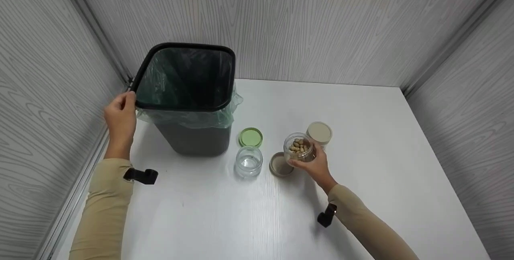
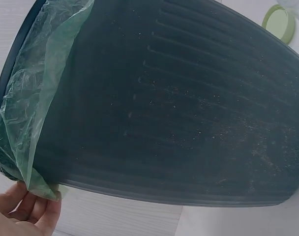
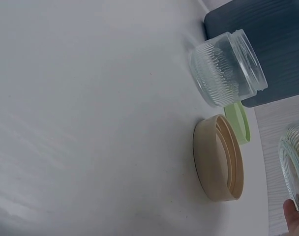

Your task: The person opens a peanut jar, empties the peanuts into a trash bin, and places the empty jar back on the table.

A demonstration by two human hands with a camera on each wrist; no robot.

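A dark grey waste bin [image 1: 188, 103] lined with a green bag [image 1: 192, 117] stands at the back left of the white table. My left hand [image 1: 120, 117] grips its rim at the near left corner; in the left wrist view the fingers [image 2: 26, 216] curl by the bag's edge [image 2: 31, 123]. My right hand [image 1: 315, 163] holds an open glass jar with nuts [image 1: 298, 147] just above the table. A beige lid [image 1: 280, 164] lies upside down beside it. An empty glass jar [image 1: 249, 161] stands open, its green lid [image 1: 250, 137] behind it.
A second jar with a beige lid [image 1: 319, 133] stands behind the nut jar. Grey panel walls close in the table on the left, back and right. Bare table surface [image 1: 241, 220] stretches along the near side and the right.
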